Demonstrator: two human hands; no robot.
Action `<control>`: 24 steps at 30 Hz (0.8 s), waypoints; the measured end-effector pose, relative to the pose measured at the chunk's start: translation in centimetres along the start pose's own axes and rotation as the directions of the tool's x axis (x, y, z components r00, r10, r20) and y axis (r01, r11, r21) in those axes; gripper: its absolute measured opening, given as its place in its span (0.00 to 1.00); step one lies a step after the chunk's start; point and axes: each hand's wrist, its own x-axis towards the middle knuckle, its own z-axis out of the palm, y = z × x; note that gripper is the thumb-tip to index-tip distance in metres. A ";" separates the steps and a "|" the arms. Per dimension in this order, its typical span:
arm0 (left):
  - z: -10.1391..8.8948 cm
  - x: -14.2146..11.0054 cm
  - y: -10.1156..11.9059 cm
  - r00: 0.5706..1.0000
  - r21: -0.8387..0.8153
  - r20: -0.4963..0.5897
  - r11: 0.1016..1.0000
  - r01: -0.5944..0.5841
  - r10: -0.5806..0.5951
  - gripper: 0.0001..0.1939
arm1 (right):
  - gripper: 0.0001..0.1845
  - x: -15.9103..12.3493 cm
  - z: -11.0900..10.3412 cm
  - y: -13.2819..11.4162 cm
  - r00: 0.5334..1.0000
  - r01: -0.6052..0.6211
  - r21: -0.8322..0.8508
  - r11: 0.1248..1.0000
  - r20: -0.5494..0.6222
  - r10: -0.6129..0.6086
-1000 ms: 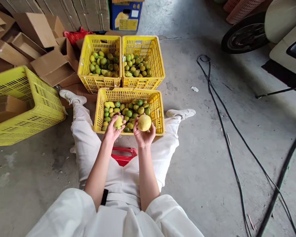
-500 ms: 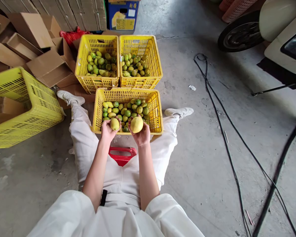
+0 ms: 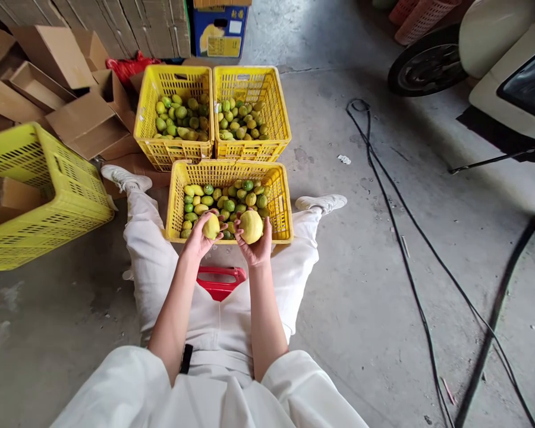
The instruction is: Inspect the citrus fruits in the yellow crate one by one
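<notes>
My left hand (image 3: 199,239) is closed round a small yellow fruit (image 3: 211,226). A larger yellow fruit (image 3: 251,226) sits in my right hand (image 3: 256,246), fingers wrapped under it. Both hands hover over the near edge of a yellow crate (image 3: 175,199) holding several green and yellow fruits. I sit on the floor in white clothes, legs spread either side of this crate.
Two more yellow crates (image 3: 143,119) (image 3: 280,113) of fruit stand behind it. An empty yellow crate (image 3: 66,184) lies tilted at left among cardboard boxes (image 3: 78,122). A red stool edge (image 3: 220,279) shows between my legs. Black cables (image 3: 396,196) cross the concrete floor; a vehicle wheel (image 3: 425,62) is at the upper right.
Both hands have stayed over the near crate with their fruits, turning them slightly; the left fruit shifted a little toward the right one. The view drifted a bit.
</notes>
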 end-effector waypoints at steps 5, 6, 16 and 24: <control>0.7 -0.2 0.8 0.997 -0.135 -0.060 0.989 -0.056 0.048 0.13 | 0.21 -0.5 0.7 0.2 0.995 0.073 -0.061 0.995 0.071 -0.068; 0.8 -0.2 0.9 0.996 -0.144 -0.066 0.988 -0.064 0.055 0.14 | 0.20 -0.5 0.7 0.2 0.994 0.079 -0.057 0.995 0.075 -0.075; 0.9 -0.4 0.8 0.999 -0.151 -0.003 0.987 -0.049 0.049 0.06 | 0.17 -0.5 0.1 -0.2 0.996 0.028 0.000 1.000 0.082 -0.027; 0.8 -0.3 0.5 0.999 -0.045 -0.006 0.998 -0.040 0.039 0.14 | 0.22 -0.7 0.8 0.2 0.983 0.169 -0.109 0.980 0.086 -0.160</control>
